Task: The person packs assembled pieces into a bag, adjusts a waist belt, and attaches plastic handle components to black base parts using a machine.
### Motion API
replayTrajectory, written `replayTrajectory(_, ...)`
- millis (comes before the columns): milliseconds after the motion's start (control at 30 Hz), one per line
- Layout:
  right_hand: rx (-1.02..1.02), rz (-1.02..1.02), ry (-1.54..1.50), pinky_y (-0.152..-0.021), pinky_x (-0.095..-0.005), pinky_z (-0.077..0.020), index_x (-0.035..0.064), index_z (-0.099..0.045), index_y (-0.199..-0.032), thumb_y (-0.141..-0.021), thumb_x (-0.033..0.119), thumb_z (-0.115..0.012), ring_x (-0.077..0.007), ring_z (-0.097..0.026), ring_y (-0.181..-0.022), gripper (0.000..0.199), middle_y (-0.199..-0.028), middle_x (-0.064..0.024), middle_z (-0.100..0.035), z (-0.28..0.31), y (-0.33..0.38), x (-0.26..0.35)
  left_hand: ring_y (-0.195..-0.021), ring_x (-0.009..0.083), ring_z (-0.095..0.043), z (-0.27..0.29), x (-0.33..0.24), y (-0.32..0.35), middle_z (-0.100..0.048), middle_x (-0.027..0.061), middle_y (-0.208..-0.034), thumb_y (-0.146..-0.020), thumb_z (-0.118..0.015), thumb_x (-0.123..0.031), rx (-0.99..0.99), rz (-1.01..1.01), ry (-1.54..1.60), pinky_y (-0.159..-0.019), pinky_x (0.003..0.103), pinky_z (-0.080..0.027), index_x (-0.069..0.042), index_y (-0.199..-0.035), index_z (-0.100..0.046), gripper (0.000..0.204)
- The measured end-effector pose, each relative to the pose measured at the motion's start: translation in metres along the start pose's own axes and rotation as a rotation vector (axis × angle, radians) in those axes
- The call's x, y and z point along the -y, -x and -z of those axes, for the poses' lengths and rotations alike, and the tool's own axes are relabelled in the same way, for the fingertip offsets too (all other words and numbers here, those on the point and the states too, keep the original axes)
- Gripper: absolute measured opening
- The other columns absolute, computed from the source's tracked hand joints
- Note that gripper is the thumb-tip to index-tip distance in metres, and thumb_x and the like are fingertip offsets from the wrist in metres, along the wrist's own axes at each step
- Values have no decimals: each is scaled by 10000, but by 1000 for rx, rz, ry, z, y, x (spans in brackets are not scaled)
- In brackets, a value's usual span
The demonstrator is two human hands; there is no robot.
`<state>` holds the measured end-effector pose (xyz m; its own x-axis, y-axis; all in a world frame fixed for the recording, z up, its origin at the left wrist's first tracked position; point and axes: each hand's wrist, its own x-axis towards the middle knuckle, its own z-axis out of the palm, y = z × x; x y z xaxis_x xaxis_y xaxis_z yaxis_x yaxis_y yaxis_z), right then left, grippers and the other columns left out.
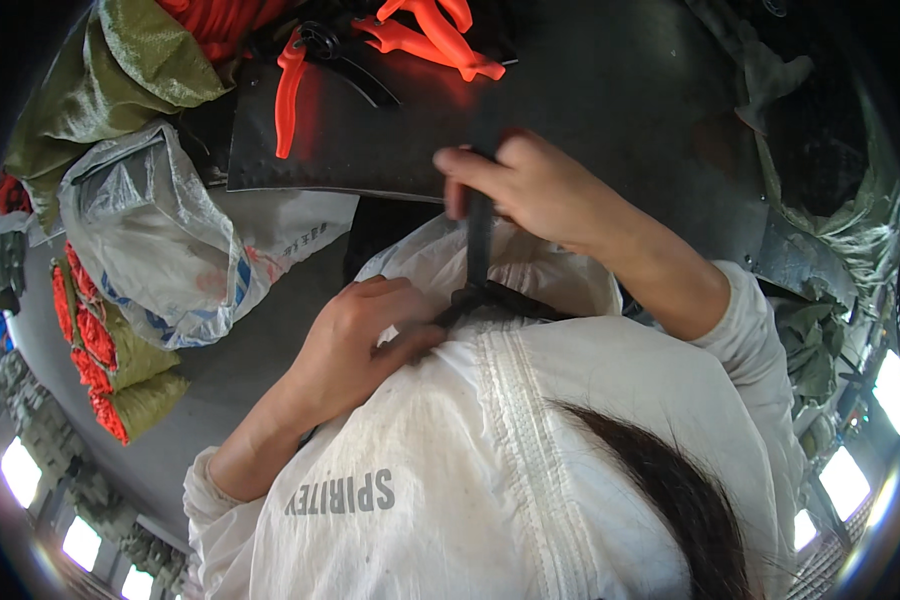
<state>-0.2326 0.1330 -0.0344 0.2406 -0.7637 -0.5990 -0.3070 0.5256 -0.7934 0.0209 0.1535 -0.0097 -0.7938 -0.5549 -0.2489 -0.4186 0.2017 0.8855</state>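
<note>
A dark, flat strap (478, 245) rises from a black bunched band at the front of my white jacket (420, 430). My right hand (535, 190) is closed around the strap's upper part, with the thumb pointing left. Lower and to the left, my left hand (355, 325) has its thumb and fingers closed at the left end of the black band, against the jacket. Its fingers are slightly smeared by motion. Some pale, see-through plastic (560, 270) lies just beyond the band, under my right forearm.
Several orange plastic handles (435, 40) lie on the dark metal tabletop (610, 90) ahead. At left are a clear plastic bag (160, 230), olive fabric (120, 70) and red-and-olive bundles (95, 350). Greenish plastic sheeting (860, 240) hangs at the right.
</note>
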Motion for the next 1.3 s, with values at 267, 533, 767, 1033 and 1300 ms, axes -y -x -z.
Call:
replayTrajectory(267, 184, 246, -75, -783, -330, -548, -25, -681, -1221, -983, 428, -726, -159, -678, -893, 514, -986, -126, -746, -18, -27, 32, -939, 276, -692, 19, -38, -14, -709, 109, -1004, -735, -808, -74, -440, -534, -594, -784, 413, -525, -88, -1034, -744, 306)
replayTrajectory(533, -289, 498, 60, -812, -332, -547, 17, -674, -1248, -1013, 226, -686, -167, -676, -857, 315, -998, -86, -739, 62, 29, -9, -989, 293, -700, 19, 3, -6, -737, 102, -982, -872, -609, -95, 248, -76, -711, -892, 442, -531, -104, -1037, -747, 216)
replayTrajectory(767, -400, 312, -245, -728, -263, -530, 11, -684, -1231, -1024, 133, -659, -99, -649, -822, 242, -988, -49, -733, 149, 83, -41, -899, 308, -712, 73, 43, 23, -741, 109, -941, -915, -669, -143, 520, 208, -759, -799, 433, -554, -95, -1041, -744, 154)
replayTrajectory(1033, -1540, 405, 247, -667, -291, -512, 54, -677, -1163, -868, -40, -702, -148, -583, -711, 311, -888, -69, -613, 248, 154, -63, -868, 310, -714, 100, 51, -11, -744, 110, -944, -927, -690, -168, 594, 85, -551, -769, 421, -559, -88, -1049, -738, 153)
replayTrajectory(1300, -1529, 304, 639, -872, -439, -527, 80, -643, -1196, -834, -1, -704, -352, -625, -1058, 376, -1177, -143, -617, 267, 149, -118, -821, 293, -720, 90, -22, -53, -746, 119, -963, -935, -739, -186, 653, 171, -429, -735, 384, -564, -54, -1081, -709, 199)
